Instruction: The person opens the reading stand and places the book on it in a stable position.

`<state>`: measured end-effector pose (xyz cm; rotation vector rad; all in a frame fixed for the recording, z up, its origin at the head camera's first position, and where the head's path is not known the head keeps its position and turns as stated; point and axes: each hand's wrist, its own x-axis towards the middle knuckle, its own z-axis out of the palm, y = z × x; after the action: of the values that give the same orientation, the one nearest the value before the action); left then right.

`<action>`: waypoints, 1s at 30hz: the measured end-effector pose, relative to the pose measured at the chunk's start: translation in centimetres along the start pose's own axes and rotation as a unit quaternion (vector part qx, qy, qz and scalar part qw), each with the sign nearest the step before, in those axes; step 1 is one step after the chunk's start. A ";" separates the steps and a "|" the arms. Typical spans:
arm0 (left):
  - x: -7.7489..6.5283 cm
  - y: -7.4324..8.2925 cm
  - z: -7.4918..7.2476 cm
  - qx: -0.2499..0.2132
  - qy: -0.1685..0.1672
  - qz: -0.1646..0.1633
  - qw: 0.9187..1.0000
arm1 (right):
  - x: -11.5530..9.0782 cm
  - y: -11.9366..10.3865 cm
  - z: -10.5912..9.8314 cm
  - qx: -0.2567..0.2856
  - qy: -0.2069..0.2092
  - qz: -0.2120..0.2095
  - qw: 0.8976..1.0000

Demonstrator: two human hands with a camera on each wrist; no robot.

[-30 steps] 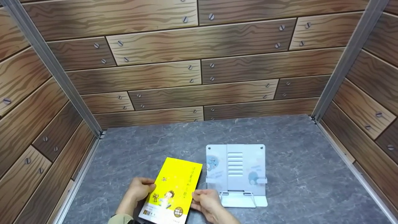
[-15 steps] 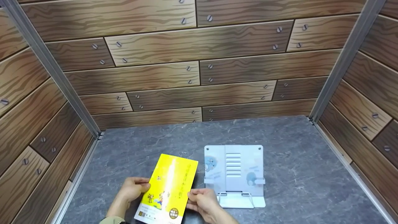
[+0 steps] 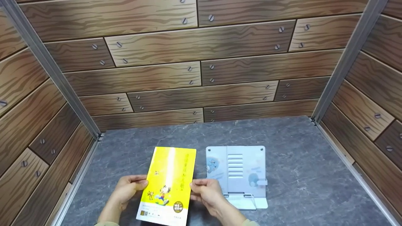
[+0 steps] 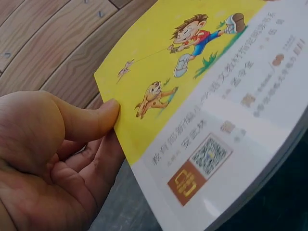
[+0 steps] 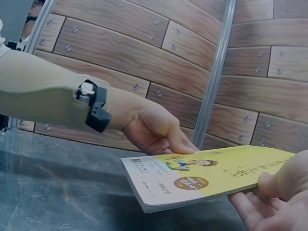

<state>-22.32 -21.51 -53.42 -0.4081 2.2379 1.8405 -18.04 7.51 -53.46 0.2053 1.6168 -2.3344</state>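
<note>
A yellow book [image 3: 171, 179] with a white lower band and a cartoon child on its cover is held between both hands above the table. My left hand [image 3: 129, 190] pinches its left edge, thumb on the cover and fingers beneath, as the left wrist view shows on the book [image 4: 192, 96]. On the opposite edge, my right hand [image 3: 209, 194] grips with the thumb on top and fingers under. In the right wrist view the closed book [image 5: 207, 175] is raised off the tabletop. A pale blue book stand [image 3: 235, 169] stands just right of the book, partly hidden by my right hand.
The grey marbled table [image 3: 298, 163] extends behind and to the right of the stand. Wood-patterned walls [image 3: 201, 72] with metal corner posts enclose it at the back and sides. A small black device [image 5: 98, 108] sits on the left sleeve.
The book has shifted left and away from me, turning more upright in the head view. Both hands have moved with it, keeping their hold. The stand has stayed in place.
</note>
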 end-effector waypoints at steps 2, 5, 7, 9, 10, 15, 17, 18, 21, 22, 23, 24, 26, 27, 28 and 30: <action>-0.3 0.5 0.1 -0.014 -0.002 0.006 1.000 | 0.0 -0.8 -0.2 -0.008 -0.002 -0.008 1.000; -0.8 1.2 0.3 -0.035 -0.010 0.020 0.999 | 0.1 -1.9 -0.6 -0.026 -0.004 -0.014 1.000; -1.1 1.7 0.5 -0.046 -0.015 0.026 0.998 | 0.1 -2.7 -1.0 -0.043 -0.006 -0.014 0.999; -1.4 2.3 0.6 -0.053 -0.017 0.033 0.998 | 0.1 -3.5 -1.3 -0.060 -0.008 -0.013 0.998; -1.6 2.6 0.8 -0.056 -0.017 0.035 0.998 | 0.1 -3.9 -1.5 -0.067 -0.009 -0.012 0.998; -2.2 3.9 1.3 -0.060 -0.019 0.046 0.997 | -0.1 -5.4 -2.3 -0.087 -0.022 -0.028 0.996; -2.4 4.3 1.5 -0.061 -0.020 0.048 0.997 | -0.2 -6.0 -2.5 -0.095 -0.024 -0.037 0.994; -2.5 4.4 1.6 -0.063 -0.019 0.047 0.997 | -0.3 -6.2 -2.7 -0.100 -0.024 -0.042 0.994; -2.7 5.0 1.9 -0.073 -0.020 0.049 0.996 | -0.2 -6.9 -3.0 -0.114 -0.019 -0.048 0.992; -2.8 5.1 2.0 -0.074 -0.021 0.052 0.996 | -0.2 -7.1 -3.1 -0.118 -0.017 -0.049 0.992; -2.9 5.3 2.1 -0.077 -0.021 0.055 0.995 | -0.2 -7.3 -3.2 -0.122 -0.014 -0.050 0.991; -3.0 5.5 2.2 -0.079 -0.022 0.058 0.995 | -0.2 -7.5 -3.3 -0.126 -0.013 -0.050 0.991; -3.2 5.8 2.4 -0.082 -0.025 0.065 0.994 | -0.2 -7.8 -3.6 -0.132 -0.010 -0.053 0.990; -3.2 6.0 2.5 -0.083 -0.028 0.070 0.994 | -0.3 -8.0 -3.7 -0.135 -0.009 -0.057 0.989; -3.3 6.1 2.5 -0.084 -0.033 0.075 0.993 | -0.3 -8.2 -3.8 -0.140 -0.010 -0.063 0.988; -3.4 6.4 2.7 -0.087 -0.040 0.083 0.992 | -0.4 -8.6 -4.1 -0.150 -0.013 -0.076 0.986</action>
<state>-21.36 -17.45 -46.85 -0.1763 2.1239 2.1046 -20.58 14.20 -47.17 -0.0132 2.0060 -2.1483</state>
